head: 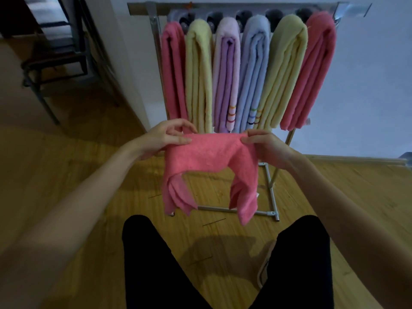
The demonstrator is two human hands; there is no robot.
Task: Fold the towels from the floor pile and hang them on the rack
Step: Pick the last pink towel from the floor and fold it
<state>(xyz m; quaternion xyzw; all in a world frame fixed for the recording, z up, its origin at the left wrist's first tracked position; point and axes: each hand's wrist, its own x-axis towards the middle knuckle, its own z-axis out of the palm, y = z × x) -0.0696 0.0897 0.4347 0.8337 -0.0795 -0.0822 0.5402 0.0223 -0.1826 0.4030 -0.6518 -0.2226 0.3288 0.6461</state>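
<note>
Both arms reach forward, the left hand (pixel 166 137) and right hand (pixel 265 145) raised level, fingers pinching.

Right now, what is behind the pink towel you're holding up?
Behind the held pink towel stand the rack's lower frame and wood floor. It covers the bottom ends of the hanging pink and yellow towels.

Bare forearms, black trousers (pixel 153 264) (no sleeves in view), light slipper (pixel 265 266)

Towel (pixel 207 157) held btwn both hands, in front of rack (pixel 245 6), six towels (pixel 254 72) hung on it, chair (pixel 55 52) far left
</note>
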